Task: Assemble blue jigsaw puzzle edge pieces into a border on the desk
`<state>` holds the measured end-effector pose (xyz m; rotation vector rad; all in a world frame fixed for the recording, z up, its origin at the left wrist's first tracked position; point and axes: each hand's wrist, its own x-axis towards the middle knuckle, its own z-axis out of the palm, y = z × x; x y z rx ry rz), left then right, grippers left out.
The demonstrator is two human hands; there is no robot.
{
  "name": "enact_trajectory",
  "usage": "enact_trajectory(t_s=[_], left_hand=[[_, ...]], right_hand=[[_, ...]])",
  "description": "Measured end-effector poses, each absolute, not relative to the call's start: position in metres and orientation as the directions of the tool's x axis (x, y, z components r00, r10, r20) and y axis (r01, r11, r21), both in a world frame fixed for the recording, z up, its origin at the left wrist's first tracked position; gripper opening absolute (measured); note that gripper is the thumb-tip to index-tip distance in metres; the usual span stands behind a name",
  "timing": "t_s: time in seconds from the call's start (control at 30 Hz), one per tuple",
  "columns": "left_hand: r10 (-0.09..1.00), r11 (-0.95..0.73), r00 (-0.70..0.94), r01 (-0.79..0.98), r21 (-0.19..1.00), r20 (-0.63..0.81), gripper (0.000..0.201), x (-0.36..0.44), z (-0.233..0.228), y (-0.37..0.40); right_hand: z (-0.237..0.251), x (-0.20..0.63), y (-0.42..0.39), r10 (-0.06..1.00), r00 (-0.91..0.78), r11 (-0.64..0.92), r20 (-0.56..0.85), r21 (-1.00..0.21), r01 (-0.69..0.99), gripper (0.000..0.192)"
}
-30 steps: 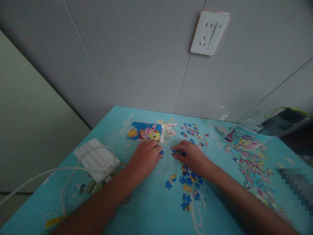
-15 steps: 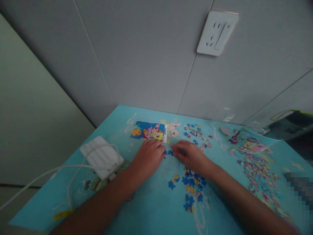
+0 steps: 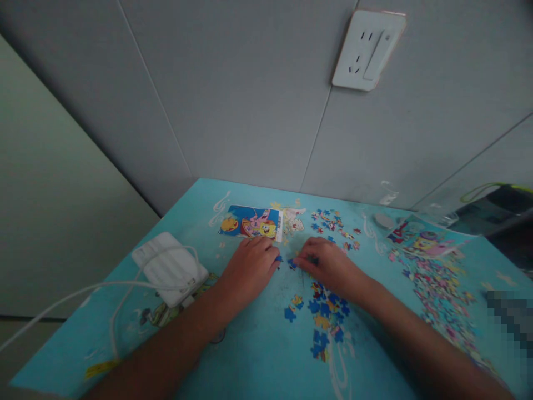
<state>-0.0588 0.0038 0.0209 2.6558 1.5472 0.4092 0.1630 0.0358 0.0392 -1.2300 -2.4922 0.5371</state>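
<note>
As the right hand (image 3: 327, 265) pinches one blue piece (image 3: 292, 264), the left hand (image 3: 255, 264) touches a second piece (image 3: 278, 259), grip indeterminable; picture sheets (image 3: 251, 222): two.

Left hand (image 3: 252, 264) against blue puzzle piece (image 3: 278, 259), right hand (image 3: 296, 259) pinching second blue piece (image 3: 292, 264) just apart, picture card (image 3: 250, 221) beyond, loose pieces (image 3: 325, 308) nearer, white device (image 3: 172, 272) at left, turquoise tabletop (image 3: 258, 344).

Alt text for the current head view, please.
A person's left hand and right hand each touch a blue puzzle piece on a turquoise table. More pieces lie at right; a picture card beyond the left hand, a white device at left.
</note>
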Motion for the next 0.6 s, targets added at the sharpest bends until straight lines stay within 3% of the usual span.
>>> enact_trajectory(t_s=[0.27, 0.4, 0.6], left_hand=[[0.859, -0.503, 0.476, 0.854, 0.132, 0.188, 0.011, -0.059, 0.021, 0.003], [0.862, -0.493, 0.467, 0.862, 0.116, 0.196, 0.012, -0.059, 0.019, 0.003], [0.873, -0.476, 0.452, 0.871, 0.117, 0.184, 0.015, -0.06, 0.017, 0.004]], right_hand=[[0.053, 0.221, 0.038, 0.911, -0.354, 0.413, 0.213, -0.491, 0.767, 0.021], [0.039, 0.252, 0.024, 0.96, -0.215, 0.281, 0.182, -0.551, 0.786, 0.027], [0.039, 0.264, 0.007, 0.945, -0.323, 0.283, 0.051, -0.627, 0.726, 0.022]])
